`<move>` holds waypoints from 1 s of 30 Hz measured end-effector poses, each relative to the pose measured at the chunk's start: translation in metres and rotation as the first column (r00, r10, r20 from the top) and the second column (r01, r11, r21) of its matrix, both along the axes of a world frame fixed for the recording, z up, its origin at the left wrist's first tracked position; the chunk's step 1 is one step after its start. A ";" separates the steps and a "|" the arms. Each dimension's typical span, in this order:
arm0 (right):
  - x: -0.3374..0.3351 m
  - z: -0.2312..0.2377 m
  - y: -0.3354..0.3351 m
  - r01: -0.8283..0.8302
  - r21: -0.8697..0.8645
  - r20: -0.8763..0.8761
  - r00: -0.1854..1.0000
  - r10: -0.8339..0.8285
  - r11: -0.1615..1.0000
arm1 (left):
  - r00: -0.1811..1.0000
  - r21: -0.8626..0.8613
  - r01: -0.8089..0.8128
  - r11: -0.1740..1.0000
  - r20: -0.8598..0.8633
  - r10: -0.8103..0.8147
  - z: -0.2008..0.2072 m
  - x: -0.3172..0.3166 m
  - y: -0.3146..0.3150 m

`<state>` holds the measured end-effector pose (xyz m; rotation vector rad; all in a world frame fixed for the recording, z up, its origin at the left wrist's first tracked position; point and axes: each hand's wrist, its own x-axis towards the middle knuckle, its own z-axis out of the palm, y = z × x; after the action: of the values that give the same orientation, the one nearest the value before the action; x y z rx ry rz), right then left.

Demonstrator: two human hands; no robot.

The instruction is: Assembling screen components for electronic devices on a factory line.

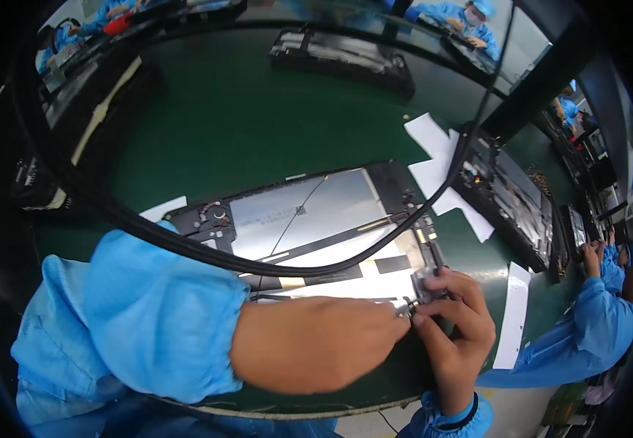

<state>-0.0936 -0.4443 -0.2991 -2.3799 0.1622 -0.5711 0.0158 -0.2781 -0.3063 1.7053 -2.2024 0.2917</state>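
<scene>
An opened tablet-like device [391,191] lies tilted on the green table, its inside facing up. It has a black frame, a large silver battery panel [346,204] and black flat strips. My left hand [316,343] reaches across its near edge to the right-hand corner. Its fingers are bent closed by a tiny metallic piece; what they grip is hidden. At the same corner my right hand [462,317] pinches a small dark module [426,283] between thumb and fingers. The two hands' fingertips almost meet. A thin black wire [284,233] runs over the battery panel.
A thick black cable [185,247] loops across the view above the device. Black trays with device parts [506,197] stand right, at the back [342,55] and left [101,109]. White papers [433,175] lie beside the right tray. A co-worker's blue sleeve [594,310] is at right.
</scene>
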 end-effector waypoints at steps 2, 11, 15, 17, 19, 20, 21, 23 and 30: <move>-0.013 -0.002 0.007 0.004 0.108 0.061 0.998 -0.010 0.994 | 0.892 0.162 0.137 0.977 -0.449 -0.051 0.017 0.011 0.005; -0.066 0.010 0.134 0.191 -0.202 -0.077 0.975 -0.210 0.961 | 0.859 0.212 -0.374 0.903 -0.288 0.423 0.040 0.070 0.062; -0.050 -0.001 0.155 0.259 0.136 0.084 0.959 -0.272 0.956 | 0.782 0.090 -0.416 0.905 -0.473 0.406 0.048 0.059 0.075; -0.032 0.025 0.167 -0.031 0.714 0.470 0.762 -0.447 0.699 | 0.734 0.180 -0.305 0.935 -0.581 0.351 0.078 0.046 0.072; -0.020 0.082 0.174 -0.268 0.659 0.529 0.829 -0.180 0.703 | 0.724 0.103 -0.509 0.855 -0.486 0.489 0.110 0.046 0.091; -0.009 0.104 0.184 -0.294 0.714 0.522 0.828 -0.204 0.635 | 0.601 0.188 -0.583 0.790 -0.555 0.576 0.144 0.038 0.116; 0.003 0.119 0.186 -0.308 0.663 0.455 0.890 -0.041 0.682 | 0.582 0.122 -0.690 0.713 -0.493 0.647 0.153 0.055 0.132; 0.046 0.133 0.201 -0.377 0.748 0.397 0.914 0.087 0.546 | 0.388 0.204 -0.839 0.505 -0.426 0.817 0.196 0.064 0.183; 0.173 0.141 0.317 -0.620 0.682 0.448 0.773 0.449 0.388 | 0.084 0.229 -0.934 0.275 -0.606 0.791 0.202 0.102 0.351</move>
<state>0.0792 -0.1276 -0.1580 -1.3106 -0.3849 -0.2850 0.1176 0.0733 -0.1043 2.3243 -0.3628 0.1608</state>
